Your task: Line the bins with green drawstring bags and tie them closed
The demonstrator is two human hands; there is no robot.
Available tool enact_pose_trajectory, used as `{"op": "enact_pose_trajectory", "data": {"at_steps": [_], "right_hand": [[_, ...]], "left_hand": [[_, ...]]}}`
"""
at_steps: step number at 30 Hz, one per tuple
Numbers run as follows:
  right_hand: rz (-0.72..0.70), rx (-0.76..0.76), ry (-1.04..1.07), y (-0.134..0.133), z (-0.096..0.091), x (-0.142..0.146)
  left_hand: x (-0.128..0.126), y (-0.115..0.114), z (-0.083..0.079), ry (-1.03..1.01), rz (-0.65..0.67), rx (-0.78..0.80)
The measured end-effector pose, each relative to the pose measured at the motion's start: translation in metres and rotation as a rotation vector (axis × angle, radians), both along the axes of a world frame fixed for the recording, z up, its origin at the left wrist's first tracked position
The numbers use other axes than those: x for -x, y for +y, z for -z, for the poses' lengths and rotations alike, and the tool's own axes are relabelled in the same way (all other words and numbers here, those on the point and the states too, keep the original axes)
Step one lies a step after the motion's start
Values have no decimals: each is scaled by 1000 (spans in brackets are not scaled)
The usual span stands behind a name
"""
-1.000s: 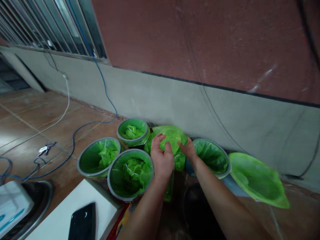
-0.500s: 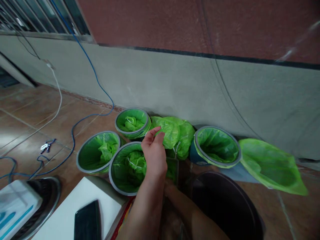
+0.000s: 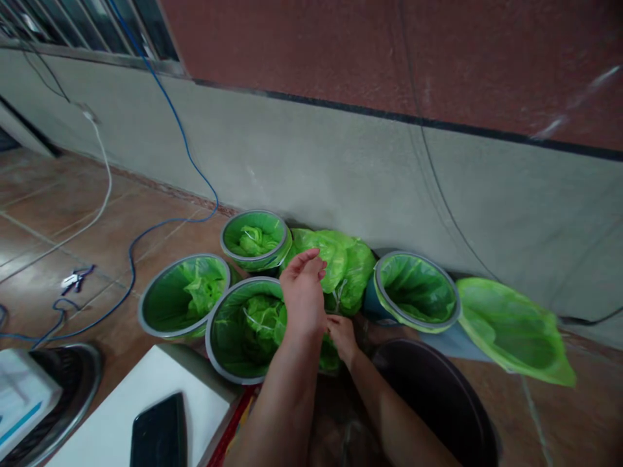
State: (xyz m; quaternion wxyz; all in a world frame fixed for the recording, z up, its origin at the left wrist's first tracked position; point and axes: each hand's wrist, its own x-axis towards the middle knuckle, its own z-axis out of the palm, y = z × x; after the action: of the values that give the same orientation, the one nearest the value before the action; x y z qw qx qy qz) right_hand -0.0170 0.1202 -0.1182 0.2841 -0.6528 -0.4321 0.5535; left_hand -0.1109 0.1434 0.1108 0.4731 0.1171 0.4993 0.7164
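Note:
My left hand [image 3: 305, 288] is raised at the centre, fingers curled and closed, in front of a heap of green plastic bags [image 3: 353, 266]. What it pinches, if anything, is hidden. My right hand [image 3: 342, 334] is lower, just right of my left wrist, with its fingers closed together. Beneath it, partly covered by my arms, is green plastic [image 3: 329, 357]. Left of my hands stands a bin [image 3: 210, 350] with a grey rim, green lining and a crumpled, tied green bag [image 3: 263, 318] inside.
Two more green-lined bins [image 3: 146, 311] [image 3: 224, 237] stand to the left. Another lined bin [image 3: 378, 288] and an open green bag [image 3: 516, 324] are right, by the wall. A dark tub [image 3: 438, 402] is near me. A phone [image 3: 159, 431] lies on a white box [image 3: 107, 415]; cables cross the floor.
My right hand has risen into view beside my left wrist. My left hand stays raised, its fingers turned slightly. The view has shifted a little to the right.

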Motion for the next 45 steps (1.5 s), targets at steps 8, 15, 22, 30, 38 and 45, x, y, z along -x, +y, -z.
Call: {"op": "enact_pose_trajectory", "data": {"at_steps": [8,15,22,30,38,45], "right_hand": [[-120,-43,465,20,-111,-46],[-164,-314,484,12,-234,-96],[36,-499,176,-25,-273,-178],[-71,-506,-320,-104,-304,-271],[-229,-512,-826,-202,-280,-318],[258,-844,-880,-267,-213,-307]], "left_hand": [[4,-3,8,290,238,-5],[-10,-19,2,801,1047,-325],[-47,-28,5,1140,1176,-301],[-63,-33,19,1402,1163,-323],[-62,-35,27,1126,574,-289],[-91,-41,32,485,361,-247]]}}
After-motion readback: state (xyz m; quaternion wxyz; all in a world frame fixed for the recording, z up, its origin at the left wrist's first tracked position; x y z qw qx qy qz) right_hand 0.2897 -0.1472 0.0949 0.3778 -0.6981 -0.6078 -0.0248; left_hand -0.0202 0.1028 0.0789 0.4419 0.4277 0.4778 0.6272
